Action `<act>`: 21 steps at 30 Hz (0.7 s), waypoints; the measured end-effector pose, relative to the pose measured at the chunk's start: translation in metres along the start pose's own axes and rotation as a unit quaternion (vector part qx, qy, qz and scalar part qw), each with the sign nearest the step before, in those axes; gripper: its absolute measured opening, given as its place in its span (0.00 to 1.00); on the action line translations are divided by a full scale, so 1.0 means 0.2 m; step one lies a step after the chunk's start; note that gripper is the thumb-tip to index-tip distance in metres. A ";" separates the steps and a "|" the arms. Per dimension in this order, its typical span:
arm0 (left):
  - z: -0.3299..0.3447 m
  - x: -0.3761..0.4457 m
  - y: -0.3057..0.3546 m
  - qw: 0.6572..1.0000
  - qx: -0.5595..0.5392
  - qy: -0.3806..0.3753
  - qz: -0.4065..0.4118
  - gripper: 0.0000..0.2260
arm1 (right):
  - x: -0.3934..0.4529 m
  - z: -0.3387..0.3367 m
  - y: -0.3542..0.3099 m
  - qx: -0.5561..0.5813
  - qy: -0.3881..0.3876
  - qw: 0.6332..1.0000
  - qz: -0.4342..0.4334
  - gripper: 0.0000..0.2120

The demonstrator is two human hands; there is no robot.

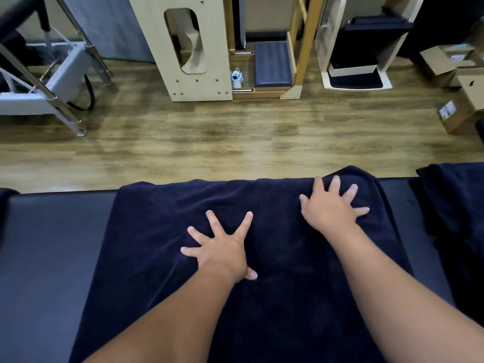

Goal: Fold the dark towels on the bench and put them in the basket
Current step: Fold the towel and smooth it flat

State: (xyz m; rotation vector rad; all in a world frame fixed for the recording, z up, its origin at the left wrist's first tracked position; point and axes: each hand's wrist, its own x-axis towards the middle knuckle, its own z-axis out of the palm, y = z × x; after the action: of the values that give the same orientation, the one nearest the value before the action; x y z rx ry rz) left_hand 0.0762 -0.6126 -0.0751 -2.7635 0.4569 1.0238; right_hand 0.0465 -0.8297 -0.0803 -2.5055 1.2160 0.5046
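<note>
The padded bench (52, 244) is lying under both arms and reaching past the left hand on its outer side. A dark towel (275, 258) is lying spread across it beneath both palms, its far edge sitting just beyond the right hand's fingertips. A second dark towel (455, 205) is bunching on the bench just outside the right hand. The right hand (331, 206) is pressing flat near the far edge, fingers splayed wide and gripping nothing. The left hand (222, 248) is pressing flat nearer the body, fingers likewise apart.

This looks like the smoothing step ahead of a fold. Next, both hands are likely needing to pinch an edge and carry it across evenly. No basket is showing.
</note>
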 end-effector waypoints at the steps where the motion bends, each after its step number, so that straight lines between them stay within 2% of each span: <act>1: 0.00 0.00 0.00 1.000 0.003 0.000 0.004 0.61 | -0.05 0.01 -0.06 -0.019 0.012 1.000 -0.021 0.31; 3: -0.01 0.01 -0.02 1.000 0.004 0.009 0.021 0.60 | -0.17 0.04 -0.20 -0.051 0.021 0.992 -0.115 0.32; 5: -0.01 -0.01 -0.06 0.999 0.001 0.022 0.048 0.59 | -0.27 0.08 -0.32 -0.060 -0.007 0.978 -0.198 0.31; 7: 0.02 -0.05 -0.15 0.995 -0.002 0.046 0.089 0.55 | -0.33 0.11 -0.41 -0.033 -0.060 0.977 -0.202 0.34; 9: 0.06 -0.07 -0.27 0.987 0.007 0.085 0.134 0.49 | -0.35 0.14 -0.45 -0.014 -0.107 0.978 -0.177 0.42; 11: 0.06 -0.04 -0.46 0.973 -0.025 0.141 0.179 0.38 | -0.35 0.16 -0.47 -0.014 -0.126 0.977 -0.169 0.48; 13: 0.02 0.03 -0.66 0.948 -0.114 0.224 0.194 0.23 | -0.35 0.18 -0.49 -0.017 -0.130 0.979 -0.158 0.50; 14: 0.00 0.07 -0.75 0.937 -0.140 0.277 0.160 0.18 | -0.35 0.18 -0.50 -0.019 -0.130 0.980 -0.150 0.50; 15: -0.02 0.11 -0.84 0.931 -0.158 0.317 0.089 0.15 | -0.35 0.19 -0.51 -0.022 -0.128 0.981 -0.143 0.50; 16: -0.05 0.14 -0.92 0.927 -0.184 0.326 -0.006 0.15 | -0.35 0.19 -0.52 -0.023 -0.124 0.983 -0.136 0.51; 18: -0.13 0.20 -1.05 0.910 -0.262 0.265 -0.181 0.15 | -0.35 0.21 -0.52 -0.019 -0.116 0.984 -0.130 0.50; 19: -0.18 0.22 -1.10 0.898 -0.307 0.224 -0.222 0.13 | -0.34 0.21 -0.52 -0.016 -0.112 0.985 -0.129 0.50; 21: -0.25 0.27 -1.16 0.854 -0.429 0.201 -0.215 0.05 | -0.34 0.21 -0.53 -0.018 -0.107 0.987 -0.121 0.51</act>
State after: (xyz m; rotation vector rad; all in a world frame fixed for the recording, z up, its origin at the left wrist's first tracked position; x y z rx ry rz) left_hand 0.2229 -0.4194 -0.0623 -3.5901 -0.7737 0.6016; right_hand 0.0837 -0.7033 -0.0744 -2.5059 0.8170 0.7151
